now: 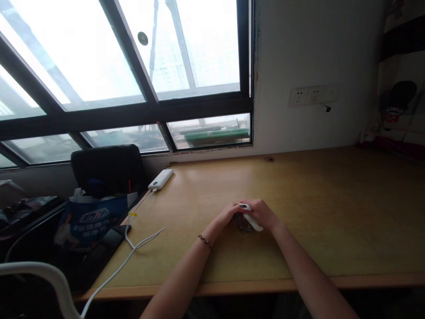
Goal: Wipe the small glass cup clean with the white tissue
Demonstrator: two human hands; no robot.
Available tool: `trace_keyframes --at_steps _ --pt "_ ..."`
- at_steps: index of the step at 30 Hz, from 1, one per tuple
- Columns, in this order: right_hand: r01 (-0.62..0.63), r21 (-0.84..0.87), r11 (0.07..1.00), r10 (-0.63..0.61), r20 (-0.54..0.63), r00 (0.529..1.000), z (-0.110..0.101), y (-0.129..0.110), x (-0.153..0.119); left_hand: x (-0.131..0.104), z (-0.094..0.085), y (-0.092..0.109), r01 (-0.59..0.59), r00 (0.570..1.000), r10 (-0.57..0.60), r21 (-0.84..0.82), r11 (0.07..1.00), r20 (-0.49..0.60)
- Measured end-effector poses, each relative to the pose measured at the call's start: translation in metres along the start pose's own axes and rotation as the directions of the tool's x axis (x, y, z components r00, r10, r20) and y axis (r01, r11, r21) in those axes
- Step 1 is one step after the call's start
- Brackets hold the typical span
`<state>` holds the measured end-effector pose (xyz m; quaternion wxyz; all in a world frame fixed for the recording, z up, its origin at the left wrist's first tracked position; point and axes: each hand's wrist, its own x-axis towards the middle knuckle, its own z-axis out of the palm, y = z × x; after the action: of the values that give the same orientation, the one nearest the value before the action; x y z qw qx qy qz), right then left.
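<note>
On the wooden table, in front of me, stands a small clear container with a white top and handle. It looks like a little glass pot or jug, but its exact kind is hard to make out. My left hand curls over its upper left side, fingers at the white top. From the right, my right hand closes round the top near the white handle, which slants down toward me. The two hands meet at the top and hide much of it. A braided bracelet is on my left wrist.
At the table's left edge lies a white power bank with a white cable trailing forward. Beyond that edge are a blue bag and a black chair. A window and a wall with sockets rise behind the table.
</note>
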<state>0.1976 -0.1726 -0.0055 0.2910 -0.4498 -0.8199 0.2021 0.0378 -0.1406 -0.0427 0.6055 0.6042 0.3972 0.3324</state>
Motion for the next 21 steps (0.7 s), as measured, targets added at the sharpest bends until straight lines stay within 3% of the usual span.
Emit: trace_keyframes --at_steps 5,10,14,17,19,21 --pt "0.055 -0.035 0.998 -0.056 -0.013 0.998 0.006 0.004 0.000 -0.002 0.004 0.005 -0.061 0.998 0.061 0.000 0.998 -0.018" --pt "-0.085 0.024 0.996 0.088 -0.148 0.985 0.008 0.015 0.005 -0.005 0.014 0.008 -0.182 0.975 0.188 0.058 0.982 -0.116" --pt "-0.302 0.195 0.933 0.347 -0.270 0.898 0.013 0.027 0.010 -0.005 0.023 0.005 -0.187 0.971 0.182 -0.018 0.982 -0.153" --pt "-0.449 0.299 0.842 0.524 -0.259 0.811 0.017 0.036 0.014 -0.002 0.030 0.005 -0.295 0.950 0.272 -0.152 0.943 -0.155" --pt "-0.503 0.276 0.819 0.567 -0.258 0.782 0.019 0.039 0.014 0.000 0.031 0.007 -0.310 0.949 0.289 -0.187 0.932 -0.128" --pt "-0.525 0.143 0.839 0.541 -0.325 0.775 0.017 0.037 0.012 0.001 0.030 0.010 -0.240 0.970 0.231 -0.151 0.959 -0.076"
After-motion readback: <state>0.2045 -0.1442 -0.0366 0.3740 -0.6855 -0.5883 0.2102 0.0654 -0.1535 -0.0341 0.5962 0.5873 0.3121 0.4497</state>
